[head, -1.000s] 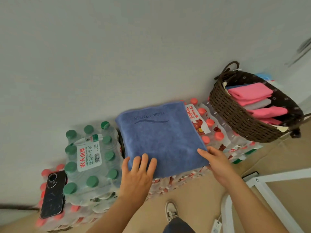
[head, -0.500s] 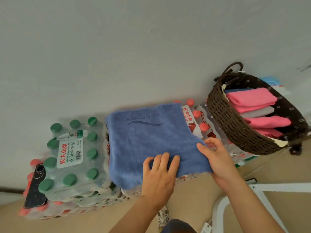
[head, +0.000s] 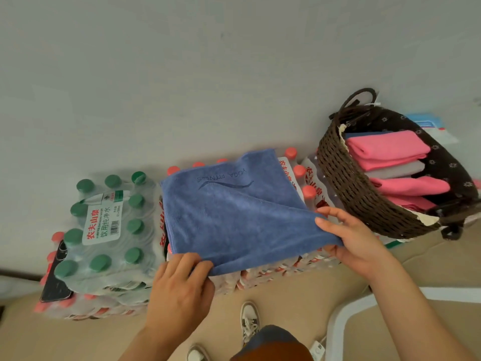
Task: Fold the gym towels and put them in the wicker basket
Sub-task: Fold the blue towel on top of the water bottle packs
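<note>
Left hand [head: 182,285] and right hand [head: 356,243] pinch near corners of blue towel [head: 234,222], likely to lift it right into wicker basket [head: 346,183].

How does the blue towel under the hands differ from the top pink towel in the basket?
The blue towel lies spread wide on red-capped bottle packs; the top pink towel sits in the wicker basket. The left hand and right hand grip the blue towel's near edge; the top pink towel is untouched, folded narrow. Both are single-coloured towels.
</note>
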Tool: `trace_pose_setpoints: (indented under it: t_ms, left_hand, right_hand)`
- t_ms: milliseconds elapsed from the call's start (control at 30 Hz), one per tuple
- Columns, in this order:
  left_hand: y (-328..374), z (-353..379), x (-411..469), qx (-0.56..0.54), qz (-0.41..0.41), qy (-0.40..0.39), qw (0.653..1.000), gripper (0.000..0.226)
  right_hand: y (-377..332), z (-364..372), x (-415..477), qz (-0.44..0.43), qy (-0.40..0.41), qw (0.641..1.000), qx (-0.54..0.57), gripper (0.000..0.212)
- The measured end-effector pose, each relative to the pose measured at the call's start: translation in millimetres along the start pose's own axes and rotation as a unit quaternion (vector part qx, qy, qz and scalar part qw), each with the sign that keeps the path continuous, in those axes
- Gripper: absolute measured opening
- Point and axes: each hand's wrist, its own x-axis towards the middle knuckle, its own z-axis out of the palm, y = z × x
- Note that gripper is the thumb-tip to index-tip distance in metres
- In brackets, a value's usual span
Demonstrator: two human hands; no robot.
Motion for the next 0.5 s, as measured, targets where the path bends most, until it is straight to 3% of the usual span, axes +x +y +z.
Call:
trace_pose_setpoints:
  t_ms: [100,167,233,300,367,500]
  left_hand:
    - [-12.9,-7.6,-16.9,-0.020,0.015,-0.037,0.999,0.025]
    - [-22.0,-9.5,-29.0,-0.030,0.036,-0.090,0.995,0.040]
    - [-27.6,-11.7,-36.3,-0.027,0.065,-0.154,0.986,0.040]
    - [-29.5,-14.6,-36.5,-0.035,0.084,-0.204,0.975,0.030]
    - [-32.5,-19.1,-32.7,-0.069,0.053,-0.221,0.971,0.021]
    - [-36.9,-37.1,-19.1,-0.232,-0.121,-0.188,0.947,0.009]
  right_hand:
    - [0.5,-4.2,-4.8,-0.035,0.009,0.993,-0.112,0.022]
    - [2.3,-5.9,-4.9,-0.095,0.054,0.958,-0.266,0.021]
    - [1.6,-5.9,-5.7,-0.153,0.084,0.920,-0.351,0.019]
    - [-1.8,-4.9,-8.0,-0.187,0.066,0.917,-0.346,0.015]
    - [-5.9,-7.4,-8.9,-0.177,0.000,0.952,-0.251,0.011]
    - [-10.3,-22.7,-6.7,-0.119,-0.099,0.979,-0.133,0.052]
